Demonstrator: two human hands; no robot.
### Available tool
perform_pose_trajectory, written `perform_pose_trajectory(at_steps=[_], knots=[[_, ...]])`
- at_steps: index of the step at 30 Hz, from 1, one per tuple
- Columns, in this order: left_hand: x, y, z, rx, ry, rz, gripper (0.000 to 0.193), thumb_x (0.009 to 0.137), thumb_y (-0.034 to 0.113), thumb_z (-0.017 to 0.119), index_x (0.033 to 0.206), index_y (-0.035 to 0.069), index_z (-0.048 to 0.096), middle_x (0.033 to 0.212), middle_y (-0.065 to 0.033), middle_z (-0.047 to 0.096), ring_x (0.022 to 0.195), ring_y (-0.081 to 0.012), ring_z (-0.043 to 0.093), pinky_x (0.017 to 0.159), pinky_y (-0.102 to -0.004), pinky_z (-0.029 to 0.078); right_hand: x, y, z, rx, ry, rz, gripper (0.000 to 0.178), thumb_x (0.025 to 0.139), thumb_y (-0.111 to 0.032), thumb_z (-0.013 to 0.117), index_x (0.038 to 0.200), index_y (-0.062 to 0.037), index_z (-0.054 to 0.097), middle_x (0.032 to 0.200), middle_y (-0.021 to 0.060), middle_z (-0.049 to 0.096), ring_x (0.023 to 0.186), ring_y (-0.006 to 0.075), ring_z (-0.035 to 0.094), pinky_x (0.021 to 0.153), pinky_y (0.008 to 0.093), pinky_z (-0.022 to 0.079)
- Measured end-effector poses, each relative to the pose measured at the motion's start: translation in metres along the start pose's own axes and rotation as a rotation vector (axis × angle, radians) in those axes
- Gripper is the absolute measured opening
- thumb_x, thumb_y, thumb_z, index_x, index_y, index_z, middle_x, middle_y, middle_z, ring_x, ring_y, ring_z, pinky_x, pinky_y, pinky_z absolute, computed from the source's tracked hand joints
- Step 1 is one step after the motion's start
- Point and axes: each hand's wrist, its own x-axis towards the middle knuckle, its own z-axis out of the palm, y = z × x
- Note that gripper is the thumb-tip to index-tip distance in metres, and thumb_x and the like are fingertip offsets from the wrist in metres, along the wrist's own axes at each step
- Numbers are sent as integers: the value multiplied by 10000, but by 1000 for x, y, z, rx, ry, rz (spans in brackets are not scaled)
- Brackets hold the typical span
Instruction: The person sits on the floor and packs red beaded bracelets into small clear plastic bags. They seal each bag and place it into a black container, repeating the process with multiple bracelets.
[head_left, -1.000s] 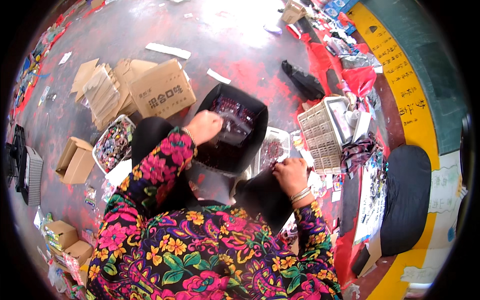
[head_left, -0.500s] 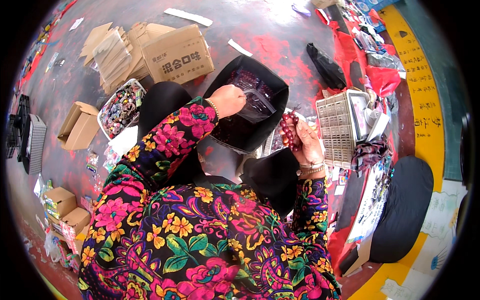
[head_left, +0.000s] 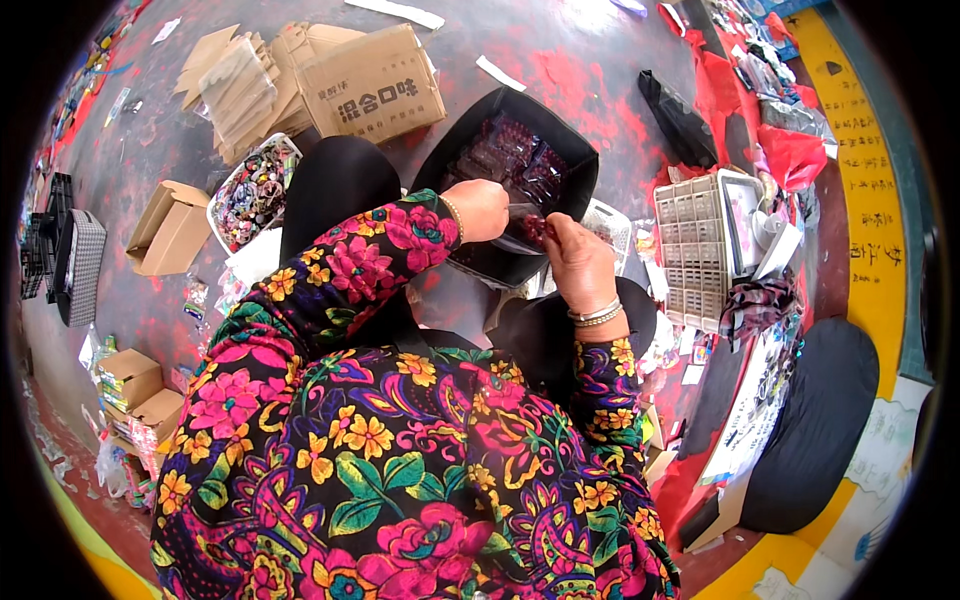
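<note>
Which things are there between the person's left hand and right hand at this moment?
In the head view, a clear plastic bag and some dark red beads are between the left hand and the right hand.

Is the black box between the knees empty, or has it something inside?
Not empty: through the open top of the black box, clear bags with dark red beads show.

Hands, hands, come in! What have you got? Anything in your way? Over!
Left hand gripping clear bag. Right hand holding red beads beside it. Black bin below. Nothing seen blocking. Over.
</note>
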Motion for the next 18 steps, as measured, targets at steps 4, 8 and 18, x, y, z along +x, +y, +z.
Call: perform_pose_trajectory(at_steps=[4, 8, 18], knots=[[-2, 3, 5, 2, -1, -14, 258, 786, 172, 460, 721, -11, 630, 728, -221, 611, 731, -381, 599, 698, -449, 483, 0, -11, 8, -365, -170, -128, 169, 731, -118, 557, 896, -146, 569, 658, 39, 498, 642, 222, 573, 533, 351, 454], [0, 2, 13, 12, 3, -17, 254, 785, 168, 462, 710, -9, 628, 715, -211, 613, 722, -376, 604, 689, -443, 487, 1, -15, 9, -320, -149, -102, 173, 744, -112, 566, 915, -134, 571, 709, 46, 530, 669, 229, 587, 549, 348, 469], [-2, 4, 10, -2, -104, -14, 263, 794, 185, 470, 715, -8, 630, 715, -227, 608, 728, -386, 602, 697, -443, 486, 5, -13, 6, -101, -105, -129, 146, 733, -75, 586, 875, -106, 594, 796, 40, 602, 739, 238, 594, 608, 338, 481]])
